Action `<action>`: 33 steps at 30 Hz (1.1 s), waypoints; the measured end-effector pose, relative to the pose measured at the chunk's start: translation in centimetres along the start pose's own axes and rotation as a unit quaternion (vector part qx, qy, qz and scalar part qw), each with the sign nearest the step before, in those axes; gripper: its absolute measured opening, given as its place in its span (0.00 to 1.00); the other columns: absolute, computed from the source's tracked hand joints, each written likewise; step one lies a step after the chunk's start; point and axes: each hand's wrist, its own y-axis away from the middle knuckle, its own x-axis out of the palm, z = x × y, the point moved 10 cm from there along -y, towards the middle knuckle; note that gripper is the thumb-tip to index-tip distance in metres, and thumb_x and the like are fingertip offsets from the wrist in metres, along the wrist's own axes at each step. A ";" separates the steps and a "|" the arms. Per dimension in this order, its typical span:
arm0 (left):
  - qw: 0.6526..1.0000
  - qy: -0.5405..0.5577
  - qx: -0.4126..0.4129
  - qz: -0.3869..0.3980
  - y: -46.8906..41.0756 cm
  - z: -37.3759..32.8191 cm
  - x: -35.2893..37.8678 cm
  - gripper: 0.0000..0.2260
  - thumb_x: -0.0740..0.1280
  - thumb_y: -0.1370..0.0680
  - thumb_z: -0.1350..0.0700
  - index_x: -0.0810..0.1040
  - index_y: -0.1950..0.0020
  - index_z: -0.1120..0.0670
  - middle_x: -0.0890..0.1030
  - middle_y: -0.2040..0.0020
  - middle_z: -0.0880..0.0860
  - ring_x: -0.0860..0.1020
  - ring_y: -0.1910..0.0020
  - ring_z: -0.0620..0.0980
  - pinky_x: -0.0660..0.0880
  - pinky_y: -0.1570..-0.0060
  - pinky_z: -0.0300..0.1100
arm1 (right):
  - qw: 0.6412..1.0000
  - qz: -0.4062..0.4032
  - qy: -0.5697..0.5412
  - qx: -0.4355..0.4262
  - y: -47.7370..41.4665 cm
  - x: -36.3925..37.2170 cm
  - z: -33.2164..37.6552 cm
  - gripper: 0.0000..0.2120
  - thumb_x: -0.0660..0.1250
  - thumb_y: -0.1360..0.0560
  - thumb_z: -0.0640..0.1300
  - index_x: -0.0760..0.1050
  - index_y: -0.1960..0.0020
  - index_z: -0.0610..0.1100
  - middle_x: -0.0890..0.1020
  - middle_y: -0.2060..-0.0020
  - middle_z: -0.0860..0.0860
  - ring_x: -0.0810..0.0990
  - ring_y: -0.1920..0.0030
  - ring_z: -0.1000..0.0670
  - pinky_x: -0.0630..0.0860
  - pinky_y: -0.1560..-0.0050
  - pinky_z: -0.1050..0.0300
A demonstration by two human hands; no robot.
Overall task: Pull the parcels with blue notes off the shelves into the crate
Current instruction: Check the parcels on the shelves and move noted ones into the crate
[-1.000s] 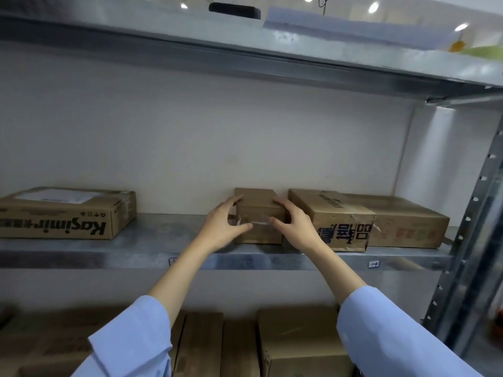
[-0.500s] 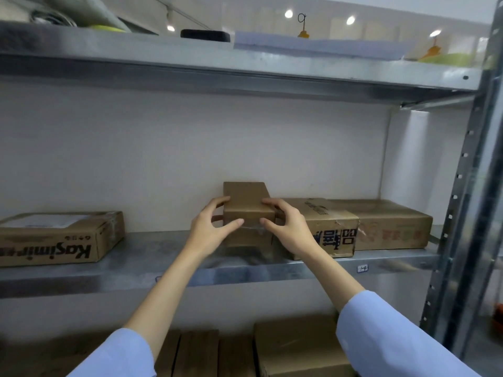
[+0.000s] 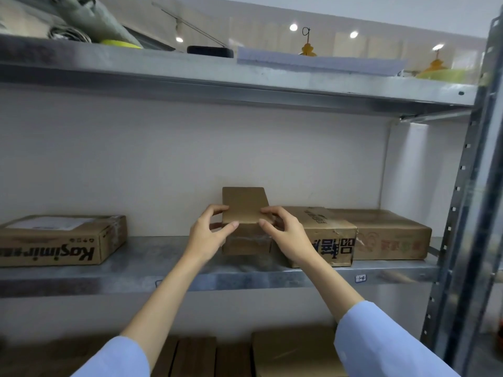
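A small box (image 3: 245,208) is held at its upper front corners by the left hand (image 3: 209,235) and the right hand (image 3: 285,235), one on each side, with thumbs at the front edge and fingers curled round the sides. It appears to be tipped forward with its top turned outward, probably so that a note can be looked for. No blue note is seen on it. It is on the middle shelf (image 3: 163,270), just beside a printed box (image 3: 326,229). The crate is not in view.
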 end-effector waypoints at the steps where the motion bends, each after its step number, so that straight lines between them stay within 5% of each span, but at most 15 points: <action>1: 1.000 0.000 0.000 0.002 0.1 0.1 0.0 0.15 0.74 0.25 0.57 0.76 0.41 0.52 0.78 0.42 0.46 0.74 0.42 0.42 0.67 0.55 0.18 | 1.000 0.000 0.001 0.002 0.0 0.0 -0.1 0.12 0.69 0.22 0.49 0.76 0.39 0.51 0.79 0.41 0.55 0.76 0.37 0.54 0.74 0.36 0.48; 6: 1.000 0.002 -0.006 0.026 0.5 0.3 0.1 0.19 0.75 0.27 0.59 0.74 0.38 0.51 0.76 0.40 0.44 0.72 0.40 0.42 0.70 0.49 0.25 | 1.000 0.014 0.001 0.019 0.4 0.3 -0.1 0.18 0.70 0.23 0.45 0.73 0.34 0.49 0.75 0.35 0.54 0.71 0.33 0.53 0.71 0.36 0.57; 12: 0.997 -0.009 -0.015 0.076 0.7 0.7 0.5 0.35 0.77 0.29 0.59 0.65 0.27 0.45 0.70 0.32 0.41 0.69 0.37 0.40 0.65 0.50 0.24 | 0.998 0.057 0.012 0.027 0.7 1.1 -0.2 0.32 0.71 0.26 0.39 0.64 0.26 0.52 0.68 0.27 0.54 0.66 0.27 0.51 0.68 0.29 0.47; 18: 0.996 0.007 -0.053 0.078 0.9 1.7 0.4 0.44 0.79 0.31 0.58 0.58 0.22 0.46 0.67 0.26 0.48 0.72 0.33 0.53 0.71 0.37 0.47 | 0.997 0.044 -0.036 0.050 0.7 1.1 -0.6 0.45 0.72 0.27 0.36 0.50 0.21 0.58 0.70 0.35 0.54 0.72 0.35 0.52 0.74 0.42 0.64; 22: 0.995 0.049 -0.060 0.065 1.0 1.9 0.2 0.43 0.78 0.31 0.60 0.60 0.22 0.47 0.67 0.29 0.52 0.72 0.33 0.53 0.71 0.41 0.39 | 0.998 0.031 -0.030 0.051 0.5 1.0 -0.7 0.46 0.73 0.26 0.38 0.47 0.20 0.56 0.69 0.37 0.50 0.75 0.42 0.56 0.74 0.47 0.69; 27: 0.994 0.061 -0.054 0.067 1.1 1.9 0.3 0.40 0.78 0.31 0.61 0.63 0.24 0.45 0.66 0.30 0.52 0.70 0.32 0.50 0.71 0.45 0.33 | 0.998 0.047 0.001 0.047 0.7 1.5 -0.3 0.39 0.73 0.26 0.41 0.57 0.22 0.52 0.66 0.36 0.45 0.74 0.37 0.48 0.74 0.36 0.56; 30: 0.995 0.051 -0.059 0.064 1.2 2.2 -0.2 0.38 0.78 0.31 0.59 0.65 0.25 0.46 0.69 0.29 0.51 0.70 0.31 0.50 0.72 0.38 0.42 | 0.998 0.043 -0.013 0.052 0.7 1.4 -0.6 0.36 0.73 0.26 0.42 0.61 0.24 0.52 0.69 0.36 0.46 0.74 0.35 0.48 0.72 0.34 0.53; 33: 0.996 0.046 -0.051 0.062 1.4 1.9 -0.5 0.35 0.78 0.30 0.59 0.67 0.26 0.50 0.73 0.32 0.49 0.73 0.33 0.49 0.69 0.38 0.40 | 0.997 0.036 -0.034 0.056 0.7 1.3 -0.9 0.35 0.74 0.28 0.46 0.63 0.25 0.52 0.73 0.36 0.48 0.75 0.36 0.48 0.74 0.34 0.46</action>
